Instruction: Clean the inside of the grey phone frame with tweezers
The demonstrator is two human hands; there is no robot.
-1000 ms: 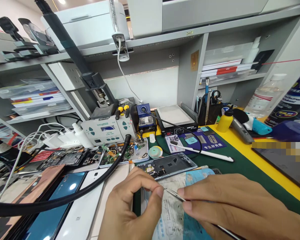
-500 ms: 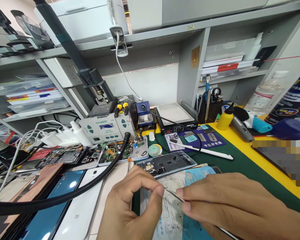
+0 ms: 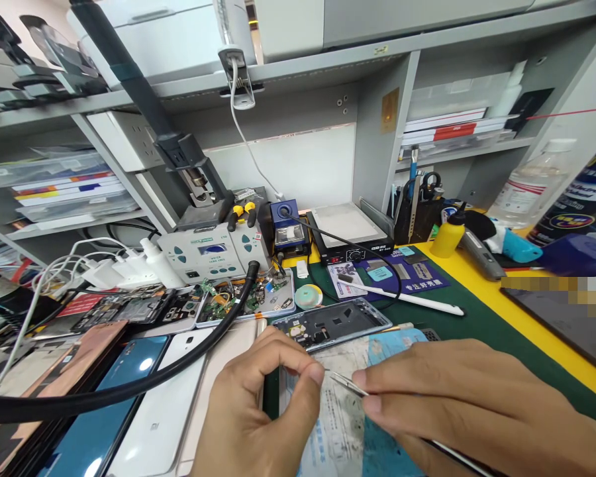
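In the lower middle, my left hand (image 3: pixel 271 404) is closed with thumb and forefinger pressed together. Whatever lies in that pinch is too small to make out. My right hand (image 3: pixel 457 397) grips thin metal tweezers (image 3: pixel 346 383), whose tips point left and stop just short of my left fingertips. Their rear end shows below my right hand. Under both hands lies a stained white and blue mat (image 3: pixel 340 430). Just beyond them rests an opened phone frame (image 3: pixel 332 324), dark inside, with some small parts at its left end.
Several phones and back covers, including a white phone (image 3: pixel 153 404), lie at the left under a thick black hose (image 3: pixel 144 384). Behind stand a rework station (image 3: pixel 213 255) and a flat heating plate (image 3: pixel 350 228). A white pen-like tool (image 3: pixel 412 299) and a yellow bottle (image 3: pixel 448 233) are at the right.
The tweezer tips have drawn slightly away from my left fingertips, leaving a small gap. My left hand stays pinched in nearly the same place.
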